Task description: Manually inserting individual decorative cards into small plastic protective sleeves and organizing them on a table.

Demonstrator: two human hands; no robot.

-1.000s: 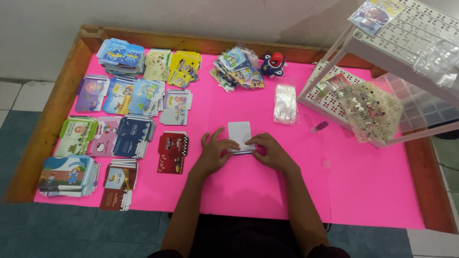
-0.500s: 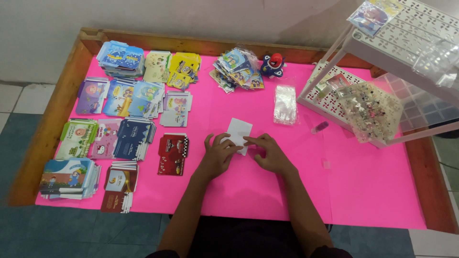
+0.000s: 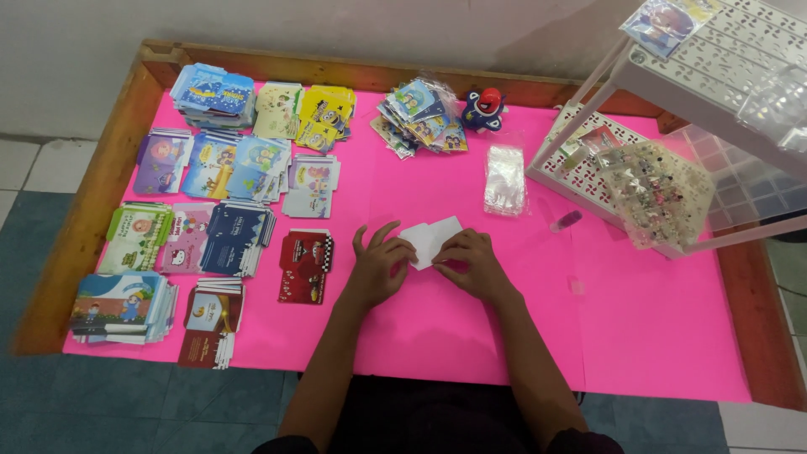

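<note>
A small white folded paper piece [image 3: 430,239] lies on the pink sheet [image 3: 471,336] at the table's middle. My left hand [image 3: 378,267] presses on its left edge with the fingers spread. My right hand [image 3: 475,262] pinches its right lower edge with thumb and fingers. Both hands rest on the pink sheet, one on each side of the paper. Part of the paper is hidden under my fingers.
Stacks of colourful printed card envelopes [image 3: 210,168] cover the left side. A pile of small packets [image 3: 420,124], a red and blue toy [image 3: 486,108] and clear plastic sleeves [image 3: 504,178] lie at the back. A white perforated rack [image 3: 672,126] stands at the right. Wooden rim [image 3: 76,227].
The white paper has turned and now lies tilted between my hands. My hands have shifted slightly, left fingers spread more.
</note>
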